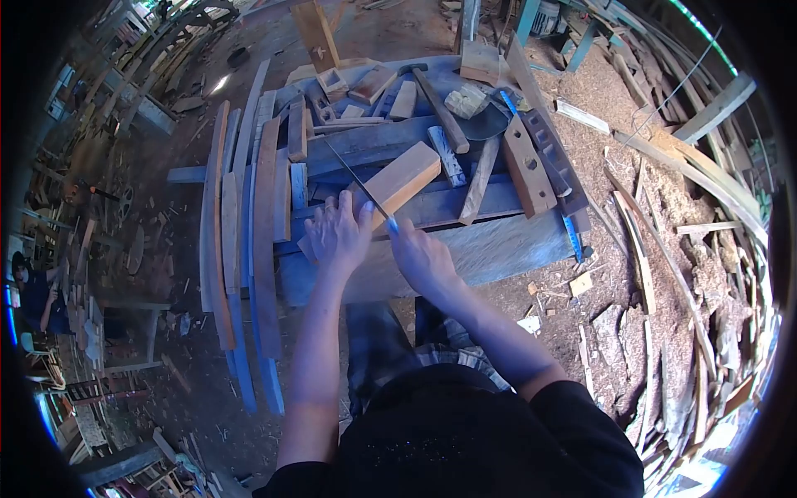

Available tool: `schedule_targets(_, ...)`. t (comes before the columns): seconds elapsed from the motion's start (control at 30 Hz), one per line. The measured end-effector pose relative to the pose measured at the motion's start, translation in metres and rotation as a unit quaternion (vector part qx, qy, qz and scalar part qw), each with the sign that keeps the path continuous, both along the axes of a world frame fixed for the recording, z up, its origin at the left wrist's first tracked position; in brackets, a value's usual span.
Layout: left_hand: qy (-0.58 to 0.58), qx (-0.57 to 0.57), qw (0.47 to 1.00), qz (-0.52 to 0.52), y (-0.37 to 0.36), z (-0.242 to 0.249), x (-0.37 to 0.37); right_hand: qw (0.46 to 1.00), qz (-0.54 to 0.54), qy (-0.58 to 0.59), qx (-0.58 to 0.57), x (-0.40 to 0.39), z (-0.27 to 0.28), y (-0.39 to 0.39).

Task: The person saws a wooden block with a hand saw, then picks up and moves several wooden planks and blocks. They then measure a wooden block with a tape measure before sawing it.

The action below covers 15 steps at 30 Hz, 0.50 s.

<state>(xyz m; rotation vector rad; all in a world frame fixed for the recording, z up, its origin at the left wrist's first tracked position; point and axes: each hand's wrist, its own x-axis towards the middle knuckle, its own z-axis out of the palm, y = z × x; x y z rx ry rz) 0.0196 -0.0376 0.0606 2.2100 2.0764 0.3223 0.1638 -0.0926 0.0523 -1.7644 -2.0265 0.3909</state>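
Note:
My right hand (419, 253) is closed around the blue handle of a thin, dark, file-like tool (355, 178). Its long narrow blade slants up and to the left across a rectangular wooden block (408, 177). My left hand (339, 231) grips the near left end of that block, thumb beside the blade and fingers spread over the wood. Beneath the block lie boards on a wooden workbench (432, 253). Whether the blade has cut into the wood cannot be made out.
A hammer (440, 109) lies on the bench behind the block. At its right are a wooden piece with holes (529, 166) and a dark bowl (484, 124). Long planks (266, 207) stick out along the left side. Sawdust and scrap strips (639, 232) cover the ground at right.

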Motion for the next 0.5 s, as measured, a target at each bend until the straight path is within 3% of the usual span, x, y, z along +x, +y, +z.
schedule_targets(0.1, 0.004, 0.018, 1.000, -0.002, -0.004, -0.005, -0.001, 0.998, -0.021, -0.018, -0.055, 0.004, -0.003, -0.013)
schedule_targets(0.3, 0.014, 0.018, 1.000, -0.005, -0.002, 0.000, 0.000, 1.000, 0.017, -0.005, 0.021, -0.005, -0.011, 0.021)
schedule_targets(0.5, 0.001, 0.041, 0.998, 0.050, 0.006, -0.012, 0.005, 0.998, -0.028, 0.003, -0.049, 0.002, -0.013, -0.011)
